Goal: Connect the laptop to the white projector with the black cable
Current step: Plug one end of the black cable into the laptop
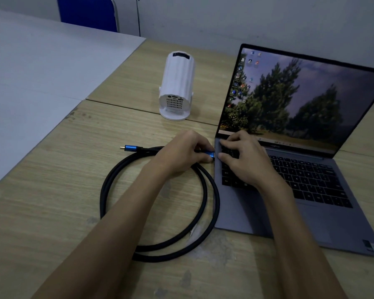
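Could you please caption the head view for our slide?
Left hand presses blue-tipped black cable into grey laptop's side; right hand steadies it.

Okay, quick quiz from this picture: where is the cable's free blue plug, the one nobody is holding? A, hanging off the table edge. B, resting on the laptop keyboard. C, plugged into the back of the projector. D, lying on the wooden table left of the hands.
D: the free blue plug lies flat on the table, left of the left hand, apart from the projector and the laptop.
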